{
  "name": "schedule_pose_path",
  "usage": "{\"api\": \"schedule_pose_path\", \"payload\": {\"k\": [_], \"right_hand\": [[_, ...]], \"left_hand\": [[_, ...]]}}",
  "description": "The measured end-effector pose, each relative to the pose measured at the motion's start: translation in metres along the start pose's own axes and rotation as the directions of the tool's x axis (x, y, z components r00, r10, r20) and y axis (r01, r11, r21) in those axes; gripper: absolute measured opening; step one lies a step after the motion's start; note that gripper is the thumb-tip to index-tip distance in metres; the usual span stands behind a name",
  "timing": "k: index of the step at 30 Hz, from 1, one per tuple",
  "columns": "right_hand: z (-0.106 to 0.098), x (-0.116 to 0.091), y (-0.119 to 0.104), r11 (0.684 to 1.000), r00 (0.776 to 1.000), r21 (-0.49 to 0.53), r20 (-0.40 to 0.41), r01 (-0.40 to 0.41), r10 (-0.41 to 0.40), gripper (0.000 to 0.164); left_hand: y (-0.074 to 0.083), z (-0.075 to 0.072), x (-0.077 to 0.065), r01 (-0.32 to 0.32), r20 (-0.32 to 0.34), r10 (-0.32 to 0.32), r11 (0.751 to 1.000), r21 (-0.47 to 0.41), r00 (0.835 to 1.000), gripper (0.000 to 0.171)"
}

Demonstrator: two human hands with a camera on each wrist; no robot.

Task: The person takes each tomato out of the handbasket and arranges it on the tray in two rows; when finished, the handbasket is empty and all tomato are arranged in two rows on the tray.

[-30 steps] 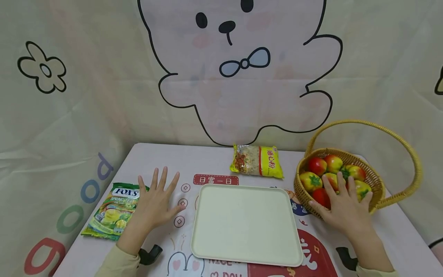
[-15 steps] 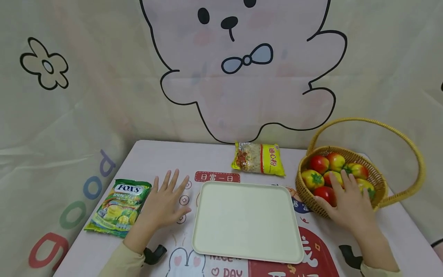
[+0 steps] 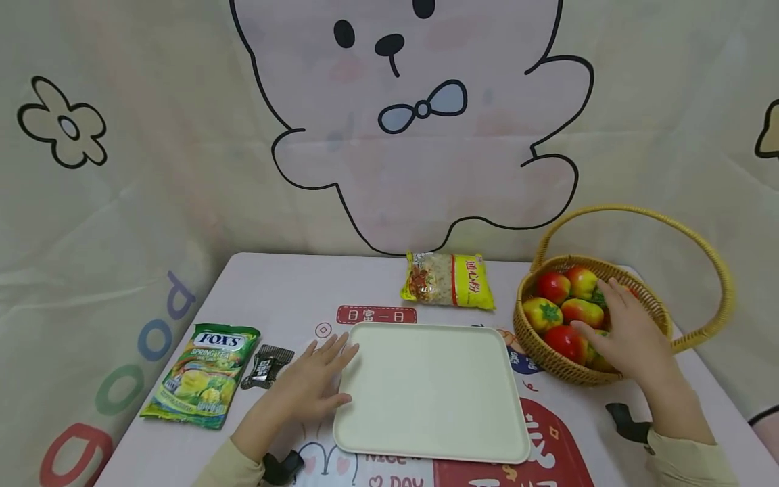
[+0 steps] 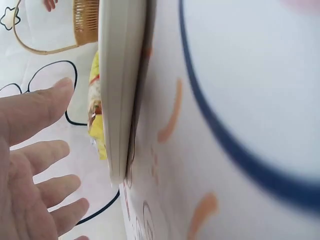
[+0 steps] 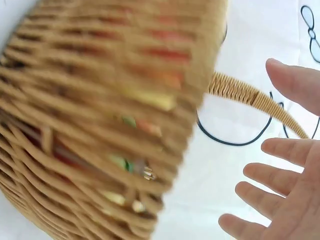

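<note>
My left hand [image 3: 310, 387] reaches over the left edge of a pale rectangular tray [image 3: 432, 392], fingers spread and holding nothing. In the left wrist view its fingers [image 4: 42, 155] are straight beside the tray's side wall [image 4: 117, 90]. My right hand [image 3: 635, 331] hovers at the right part of a wicker basket [image 3: 554, 365] filled with several red and yellow fruits [image 3: 582, 312], hiding some of them. Its fingers [image 5: 272, 180] look extended and hold nothing in the right wrist view, beside the woven wall [image 5: 100, 100].
A green Fox's candy bag [image 3: 203, 375] lies at the left of the table. Beside it is a small black-wrapped item [image 3: 266, 366]. A yellow pasta bag [image 3: 449, 280] lies behind the tray. The basket's tall handle [image 3: 718, 270] arches up at the right.
My left hand has shifted right from near the candy bag to the tray's left edge, uncovering the small black-wrapped item. My right hand has moved slightly right over the basket.
</note>
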State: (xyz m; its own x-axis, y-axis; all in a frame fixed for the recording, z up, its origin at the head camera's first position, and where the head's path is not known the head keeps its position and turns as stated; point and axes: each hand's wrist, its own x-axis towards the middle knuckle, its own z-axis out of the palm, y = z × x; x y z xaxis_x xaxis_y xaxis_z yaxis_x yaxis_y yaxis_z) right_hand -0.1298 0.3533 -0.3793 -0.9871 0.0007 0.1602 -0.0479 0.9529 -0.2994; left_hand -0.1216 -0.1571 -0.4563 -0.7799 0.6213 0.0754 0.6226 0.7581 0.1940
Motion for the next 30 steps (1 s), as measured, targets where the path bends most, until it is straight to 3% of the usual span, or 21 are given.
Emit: {"api": "schedule_pose_path", "payload": {"k": [6, 18, 24, 30], "right_hand": [[-0.010, 0.017, 0.017, 0.998, 1.000, 0.068, 0.013, 0.009, -0.010, 0.089], [-0.023, 0.054, 0.039, 0.991, 0.994, 0.137, 0.108, -0.006, -0.009, 0.085], [-0.029, 0.071, 0.048, 0.992, 0.979, 0.119, 0.201, -0.042, 0.017, 0.084], [-0.028, 0.082, 0.060, 0.987, 0.938, 0.123, 0.342, -0.107, 0.059, 0.084]], "left_hand": [[0.002, 0.008, -0.002, -0.011, 0.070, 0.021, 0.990, -0.138, 0.997, 0.074], [-0.006, 0.018, -0.007, 0.081, 0.131, -0.045, 0.953, -0.290, 0.990, 0.072], [-0.012, 0.023, -0.008, 0.080, 0.085, -0.054, 0.933, -0.351, 0.995, 0.071], [-0.017, 0.029, -0.011, 0.032, 0.020, -0.026, 0.915, -0.403, 0.999, 0.071]]}}
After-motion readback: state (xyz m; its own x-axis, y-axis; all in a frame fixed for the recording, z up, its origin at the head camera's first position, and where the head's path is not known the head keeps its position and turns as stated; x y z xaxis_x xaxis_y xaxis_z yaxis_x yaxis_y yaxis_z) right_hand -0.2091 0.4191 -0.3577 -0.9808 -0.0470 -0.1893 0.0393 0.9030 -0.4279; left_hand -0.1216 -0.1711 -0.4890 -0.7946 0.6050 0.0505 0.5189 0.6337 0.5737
